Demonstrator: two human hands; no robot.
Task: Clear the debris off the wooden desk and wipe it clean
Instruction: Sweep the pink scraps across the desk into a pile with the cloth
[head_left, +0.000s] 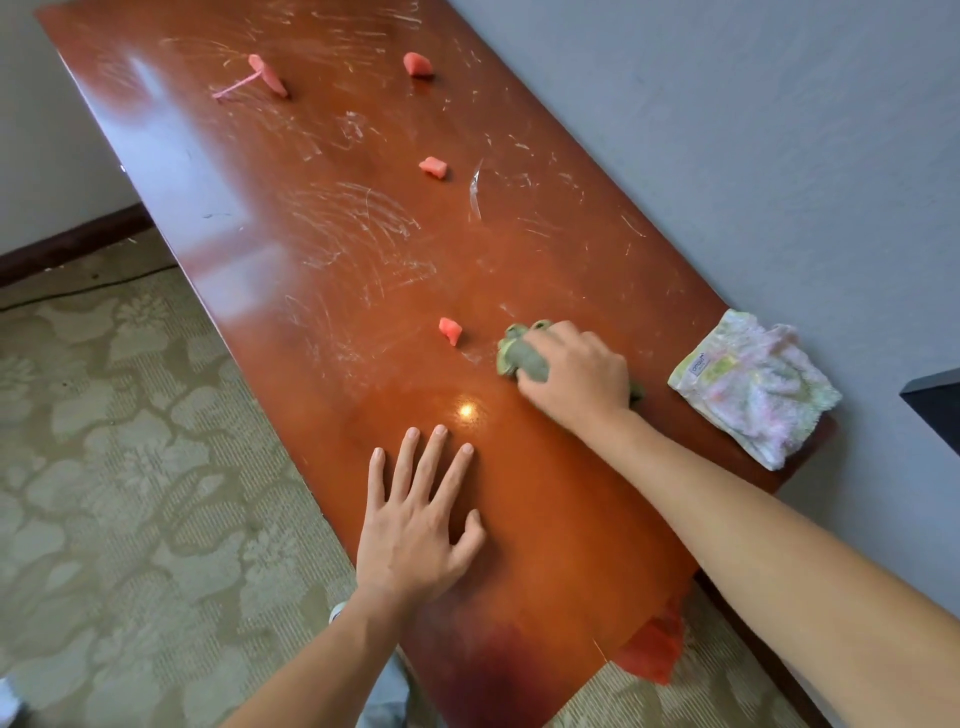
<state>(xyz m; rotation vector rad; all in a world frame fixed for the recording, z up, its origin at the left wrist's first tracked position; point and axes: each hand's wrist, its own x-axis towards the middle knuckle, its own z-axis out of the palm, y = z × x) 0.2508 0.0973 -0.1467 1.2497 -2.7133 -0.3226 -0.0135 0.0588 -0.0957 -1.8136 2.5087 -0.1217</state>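
The long reddish wooden desk (322, 312) runs away from me, streaked with whitish smears. Several pink foam scraps lie on it: one (450, 330) near my right hand, one (432, 166) mid-desk, and two at the far end (417, 64) (267, 76), the left one beside a thin pink strip (236, 87). A clear plastic sliver (475, 189) lies mid-desk. My right hand (571, 371) grips a grey-green rag (519, 353) pressed on the desk. My left hand (415, 525) rests flat on the near part with fingers spread.
A folded pink and white cloth (753, 387) lies at the desk's right edge by the grey wall (727, 130). A red object (657, 644) sits on the floor under the near right corner. Patterned carpet (130, 467) is on the left.
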